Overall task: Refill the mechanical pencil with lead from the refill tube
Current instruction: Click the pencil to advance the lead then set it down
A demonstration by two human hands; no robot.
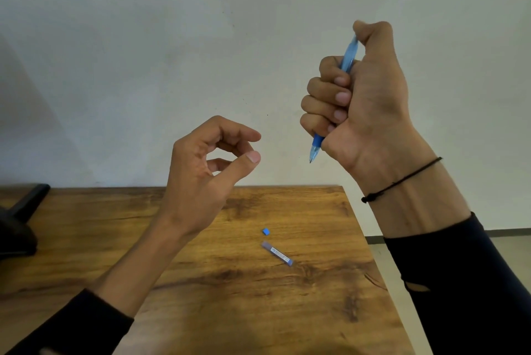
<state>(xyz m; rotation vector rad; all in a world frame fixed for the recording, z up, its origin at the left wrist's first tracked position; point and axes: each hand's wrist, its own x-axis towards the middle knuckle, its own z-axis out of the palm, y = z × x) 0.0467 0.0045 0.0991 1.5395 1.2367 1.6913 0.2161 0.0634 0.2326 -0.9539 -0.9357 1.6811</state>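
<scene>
Above the wooden bench (86,239), two hands and one blue mechanical pencil.

The right hand (362,101) is fisted around the mechanical pencil (349,55), tip down, thumb on its top. The left hand (207,170) is loosely curled, holding nothing. On the bench lie one refill tube (277,253) and, just beside it, one small blue cap (266,231); the tube's contents cannot be made out.

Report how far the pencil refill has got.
Done: the refill tube lies on the table with a small blue cap beside it. In hand: the right hand grips the pencil tip down, thumb on top; the left hand is empty. Whether lead is loaded cannot be seen. Left: recapping the tube.
</scene>
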